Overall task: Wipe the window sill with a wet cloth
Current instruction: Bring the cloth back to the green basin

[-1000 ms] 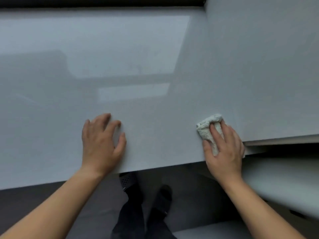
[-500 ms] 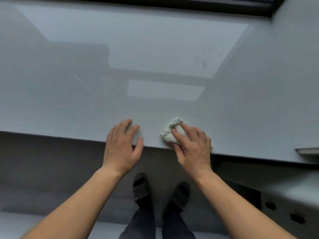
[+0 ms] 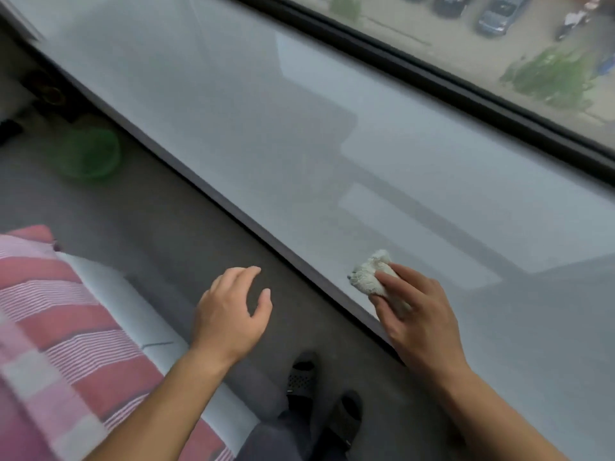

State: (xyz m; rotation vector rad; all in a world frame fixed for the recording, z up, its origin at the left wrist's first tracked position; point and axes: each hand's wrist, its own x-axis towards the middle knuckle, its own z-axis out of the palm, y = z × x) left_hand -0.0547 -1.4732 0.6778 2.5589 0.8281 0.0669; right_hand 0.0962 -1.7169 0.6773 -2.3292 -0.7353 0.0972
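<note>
Right hand [image 3: 420, 316]: fingers nearly straight and close together over the wet cloth [image 3: 371, 272], thumb against the wad's near side, so the wad is pinched and pressed down at once.
Wet cloth: bunched into a small white wad, lying on the window sill [image 3: 266, 144] just inside its front edge, part of it showing beyond the fingertips.
Reason for hold: judged to keep the wad compact under the palm, so that pressure reaches the surface during a stroke.
Left hand [image 3: 233, 314]: off the sill, over the floor, fingers loosely curled and apart, holding nothing and touching nothing visible; judged idle.
Window sill: broad, grey, glossy, running up to the dark window frame [image 3: 432, 83].
Surroundings: green basin [image 3: 88, 154] on the floor well to the left; striped bedding [image 3: 50, 327] nearest the left arm.
</note>
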